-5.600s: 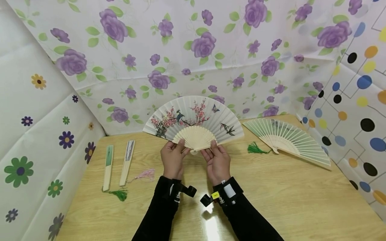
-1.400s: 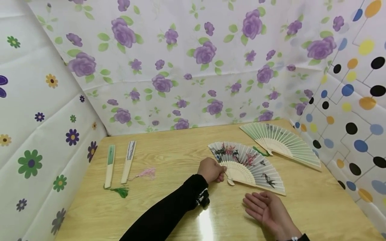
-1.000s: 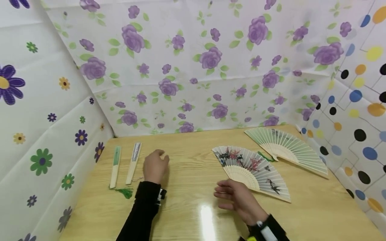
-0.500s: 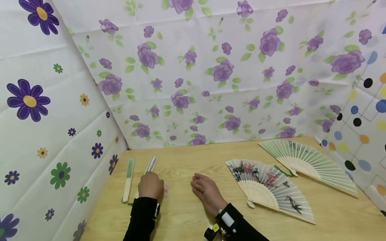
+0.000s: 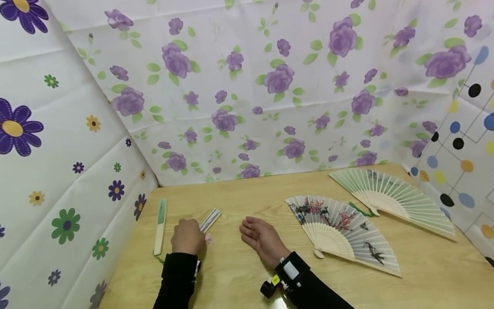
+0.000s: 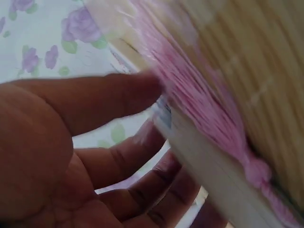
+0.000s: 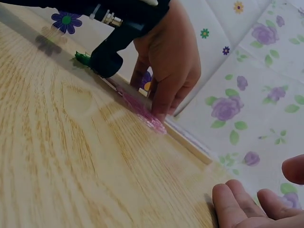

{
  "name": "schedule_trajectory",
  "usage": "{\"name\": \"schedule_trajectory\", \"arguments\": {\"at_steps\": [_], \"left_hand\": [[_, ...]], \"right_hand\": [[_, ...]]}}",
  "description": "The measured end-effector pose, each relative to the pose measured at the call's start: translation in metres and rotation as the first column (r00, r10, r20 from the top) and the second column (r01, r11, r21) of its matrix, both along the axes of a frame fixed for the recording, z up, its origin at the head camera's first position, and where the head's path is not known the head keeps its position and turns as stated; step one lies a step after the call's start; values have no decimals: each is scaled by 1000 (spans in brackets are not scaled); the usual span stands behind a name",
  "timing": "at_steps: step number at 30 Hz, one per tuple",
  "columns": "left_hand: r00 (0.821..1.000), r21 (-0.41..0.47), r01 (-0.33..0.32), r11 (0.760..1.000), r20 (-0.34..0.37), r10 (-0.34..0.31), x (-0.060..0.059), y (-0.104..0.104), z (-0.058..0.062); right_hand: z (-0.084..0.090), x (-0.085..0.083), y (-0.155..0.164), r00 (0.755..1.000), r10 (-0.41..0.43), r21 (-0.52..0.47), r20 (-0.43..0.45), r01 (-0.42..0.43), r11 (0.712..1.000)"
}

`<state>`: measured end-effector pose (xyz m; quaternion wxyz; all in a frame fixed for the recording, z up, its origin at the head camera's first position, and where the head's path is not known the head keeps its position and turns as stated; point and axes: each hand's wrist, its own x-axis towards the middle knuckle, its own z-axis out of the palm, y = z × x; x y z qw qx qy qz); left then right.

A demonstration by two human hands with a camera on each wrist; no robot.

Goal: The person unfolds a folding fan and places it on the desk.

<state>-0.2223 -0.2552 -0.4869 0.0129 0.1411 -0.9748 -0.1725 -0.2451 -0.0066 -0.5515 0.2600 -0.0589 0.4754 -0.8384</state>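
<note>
Head view: left hand (image 5: 187, 236) grips a closed folding fan (image 5: 210, 220) with a pink tassel (image 5: 209, 239), fingers curled around its lower end at the left side of the wooden table (image 5: 247, 274). Right hand (image 5: 262, 238) rests beside it, fingers relaxed and holding nothing. Two opened fans lie to the right: a blossom-painted fan (image 5: 341, 229) and a green-tinted fan (image 5: 391, 195). No legible writing or brand marks appear.

Light wooden table (image 5: 239, 197); purple-rose sheet (image 5: 251, 86) behind, flowered sheet (image 5: 58, 141) left, dotted sheet (image 5: 463, 128) right.
</note>
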Motion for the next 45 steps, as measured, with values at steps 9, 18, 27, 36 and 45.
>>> {"name": "schedule_trajectory", "arguments": {"at_steps": [9,18,27,36,45], "left_hand": [[982,139,86,987,-177,-60,-2,22,-1],[945,620,315,718,-274,-178,-6,87,17],[928,503,350,790,-302,-219,-9,139,6],[910,475,393,787,-325,-258,-19,150,7],[930,566,356,744,-290,-225,-25,147,3]], "right_hand": [[9,-6,4,999,18,34,-30,-17,999],[34,-16,18,987,-36,148,-158,59,987],[39,-24,50,970,-205,208,-130,229,951],[43,-32,64,971,-209,229,-119,231,946],[38,-36,73,981,-123,202,-149,152,968]]}}
